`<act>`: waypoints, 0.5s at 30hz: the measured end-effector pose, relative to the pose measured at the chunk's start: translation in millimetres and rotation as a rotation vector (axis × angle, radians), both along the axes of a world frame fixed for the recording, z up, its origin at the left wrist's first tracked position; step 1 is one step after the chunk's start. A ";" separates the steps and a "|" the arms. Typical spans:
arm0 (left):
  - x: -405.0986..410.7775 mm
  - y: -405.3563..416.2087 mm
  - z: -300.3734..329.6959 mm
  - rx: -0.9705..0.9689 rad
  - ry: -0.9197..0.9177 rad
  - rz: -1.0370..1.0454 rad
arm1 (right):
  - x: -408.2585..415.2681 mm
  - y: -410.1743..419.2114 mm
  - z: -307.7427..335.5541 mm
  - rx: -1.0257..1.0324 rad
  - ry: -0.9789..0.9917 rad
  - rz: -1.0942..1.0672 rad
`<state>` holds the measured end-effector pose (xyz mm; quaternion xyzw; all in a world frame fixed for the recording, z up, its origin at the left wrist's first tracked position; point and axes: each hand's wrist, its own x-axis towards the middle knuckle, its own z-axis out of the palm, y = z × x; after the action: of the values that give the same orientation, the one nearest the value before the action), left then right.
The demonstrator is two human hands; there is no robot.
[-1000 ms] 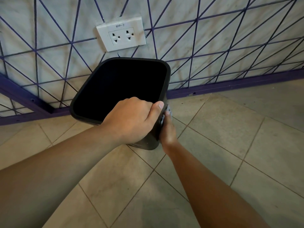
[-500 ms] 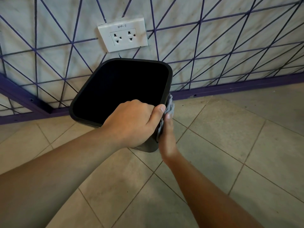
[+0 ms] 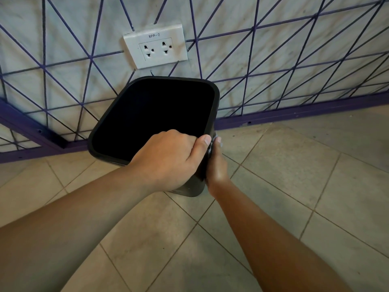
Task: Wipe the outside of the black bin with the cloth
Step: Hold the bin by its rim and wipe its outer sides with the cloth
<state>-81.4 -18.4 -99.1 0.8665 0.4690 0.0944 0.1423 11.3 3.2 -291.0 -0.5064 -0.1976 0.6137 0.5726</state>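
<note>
Head view: looks down on a tiled corner with two bare forearms reaching toward 12 o'clock.
Black bin (image 3: 134,157): smooth, matte plastic, a square mouth with rounded corners and a thick rolled rim; it sits tilted at frame centre, mouth facing the camera, its inside too dark to read.
Left hand (image 3: 168,159): comes in from 8 o'clock and grips the bin's near rim at the right corner, fingers curled over into the mouth, thumb laid along the outside edge.
Right hand (image 3: 216,165): comes in from 5 o'clock and lies against the bin's right outer wall, just beside the left thumb; its fingers press the cloth to the wall, but how far they curl round it cannot be told.
Cloth (image 3: 212,142): only a small grey, crumpled sliver shows between the right fingers and the bin wall; the rest is hidden by the hand.
Floor (image 3: 294,197): large beige tiles, dull and faintly smudged, with thin dark grout lines running diagonally.
Wall (image 3: 273,49): pale, marble-like surface crossed by thin purple lines forming triangles, at 12 o'clock behind the bin.
Skirting (image 3: 294,114): a flat purple band where wall meets floor, dotted with small screw heads.
Socket plate (image 3: 155,46): white rectangular plastic, two outlets, lettered 8PP-2, just above the bin's far rim.
</note>
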 end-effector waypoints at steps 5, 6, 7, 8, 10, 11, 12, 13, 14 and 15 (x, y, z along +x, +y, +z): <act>-0.8 2.2 0.3 0.003 0.004 -0.009 | -17.3 -26.4 -20.9 0.062 -0.129 -0.016; -0.4 2.2 -0.1 0.007 0.010 -0.009 | -15.7 -22.4 -19.6 -0.022 -0.056 -0.050; 0.3 1.9 -0.2 0.008 0.017 -0.009 | -12.7 -14.1 -18.6 -0.087 0.006 -0.070; 0.6 1.7 -0.2 0.006 0.024 -0.009 | -8.7 -10.0 -13.1 -0.119 0.043 -0.065; 0.8 0.7 0.4 0.005 0.023 -0.004 | -5.9 -10.8 2.5 -0.066 0.028 -0.042; 1.0 1.2 0.8 0.010 0.022 -0.004 | -7.2 -19.3 13.7 0.003 -0.010 -0.036; 0.2 2.2 0.7 0.015 0.024 -0.006 | -11.4 -28.2 15.6 0.058 -0.048 -0.015; -0.6 2.8 0.4 0.015 0.027 -0.007 | -16.5 -36.3 13.3 0.068 -0.053 0.001; -0.7 2.8 0.4 0.014 0.026 -0.007 | -20.3 -41.5 5.8 0.061 -0.067 0.012; -0.5 2.1 0.4 0.017 0.022 -0.007 | -17.9 -38.0 -4.2 0.059 -0.043 0.002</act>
<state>-81.9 -16.2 -98.7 0.8703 0.4668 0.0881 0.1302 -6.6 -34.8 -295.2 -0.5023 -0.2285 0.5971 0.5822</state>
